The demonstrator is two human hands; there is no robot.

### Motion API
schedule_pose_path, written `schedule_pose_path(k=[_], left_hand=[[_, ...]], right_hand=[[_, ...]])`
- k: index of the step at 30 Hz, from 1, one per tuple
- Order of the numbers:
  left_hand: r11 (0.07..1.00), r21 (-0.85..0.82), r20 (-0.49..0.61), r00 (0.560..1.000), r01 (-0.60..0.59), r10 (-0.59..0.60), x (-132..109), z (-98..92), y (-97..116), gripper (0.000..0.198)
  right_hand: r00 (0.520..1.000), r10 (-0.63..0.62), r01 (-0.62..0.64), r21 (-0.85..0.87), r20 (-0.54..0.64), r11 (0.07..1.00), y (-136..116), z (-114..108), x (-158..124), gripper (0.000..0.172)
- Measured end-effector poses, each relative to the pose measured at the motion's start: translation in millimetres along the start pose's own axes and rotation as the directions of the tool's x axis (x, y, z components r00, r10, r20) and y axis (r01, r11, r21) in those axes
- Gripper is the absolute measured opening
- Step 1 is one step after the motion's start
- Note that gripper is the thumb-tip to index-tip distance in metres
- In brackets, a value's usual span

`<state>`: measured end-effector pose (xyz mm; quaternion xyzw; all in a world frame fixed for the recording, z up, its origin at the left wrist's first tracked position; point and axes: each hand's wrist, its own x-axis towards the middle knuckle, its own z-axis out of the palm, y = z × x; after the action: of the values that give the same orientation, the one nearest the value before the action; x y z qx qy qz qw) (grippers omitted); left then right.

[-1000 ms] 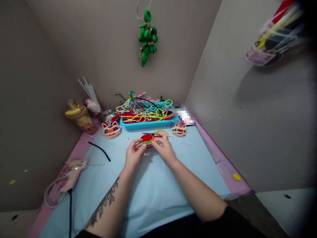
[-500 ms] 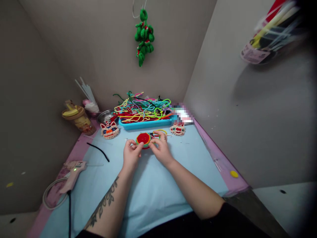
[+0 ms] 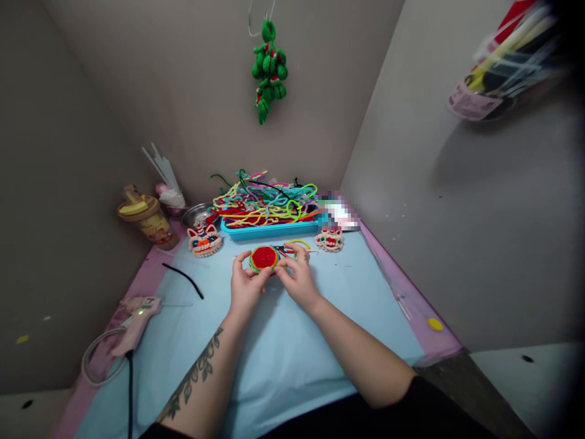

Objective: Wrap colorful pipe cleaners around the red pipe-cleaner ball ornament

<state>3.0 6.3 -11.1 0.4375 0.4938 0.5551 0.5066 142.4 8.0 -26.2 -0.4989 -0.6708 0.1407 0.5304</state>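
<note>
A round red disc [image 3: 264,258], edged with orange and green rings that look like pipe cleaner, is held between my two hands above the blue cloth. My left hand [image 3: 247,281] grips its left side, thumb at the lower rim and index finger at the upper left. At the lower right rim, my right hand [image 3: 299,277] pinches the edge with thumb and fingertips. Just behind the right fingers lies a tool with dark and red parts, partly hidden, beside a yellow strand [image 3: 301,244]. Its kind is unclear.
A blue tray [image 3: 269,230] piled with colourful pipe cleaners stands behind. Two lion-face crafts [image 3: 205,242] flank it. At left are a glue gun [image 3: 139,323] with its cable, a black pipe cleaner [image 3: 183,280], a lidded cup [image 3: 148,221] and a metal bowl [image 3: 197,215].
My left thumb has slid right along the disc's lower rim, and the left index finger has straightened along the upper left. The whole view has shifted slightly.
</note>
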Motion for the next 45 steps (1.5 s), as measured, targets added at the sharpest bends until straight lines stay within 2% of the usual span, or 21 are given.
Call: schedule_pose_path(k=[5,10,21,28,33,38,42,45], left_hand=[[1.0,-0.006,0.014,1.0,0.017,-0.017,-1.6,-0.1,5.2,0.072],[0.997,-0.034,0.083,0.995,0.066,-0.063,-3.7,1.7,8.2,0.08],[0.988,-0.121,0.044,0.995,0.094,-0.089,-3.3,1.8,11.9,0.075],[0.984,-0.145,0.063,0.994,0.101,-0.092,-5.1,5.1,13.3,0.084],[0.987,-0.115,0.035,0.994,0.112,-0.108,-4.2,3.9,9.8,0.085],[0.994,-0.076,0.017,0.997,0.075,-0.074,-1.4,0.7,5.6,0.083],[0.995,-0.064,0.034,0.997,0.072,-0.07,0.0,-0.8,4.4,0.079],[0.995,-0.068,0.055,0.996,0.078,-0.074,0.3,-1.2,4.9,0.078]], right_hand=[[1.0,0.028,-0.028,0.022,0.008,0.999,1.9,1.5,-0.3,0.009],[0.998,0.068,-0.068,0.035,0.004,0.997,4.1,0.4,0.6,0.01],[0.993,0.114,-0.116,0.094,0.021,0.989,4.1,1.5,2.5,0.007],[0.979,0.198,-0.204,0.17,0.049,0.964,2.7,2.7,2.5,0.01],[0.985,0.167,-0.173,0.161,0.053,0.972,1.3,3.7,1.1,0.01],[0.986,0.161,-0.165,0.145,0.04,0.976,5.4,4.0,1.9,0.007],[0.974,0.219,-0.226,0.176,0.057,0.958,11.2,3.5,4.1,0.007],[0.954,0.273,-0.296,0.244,0.124,0.924,14.7,3.4,5.2,0.012]])
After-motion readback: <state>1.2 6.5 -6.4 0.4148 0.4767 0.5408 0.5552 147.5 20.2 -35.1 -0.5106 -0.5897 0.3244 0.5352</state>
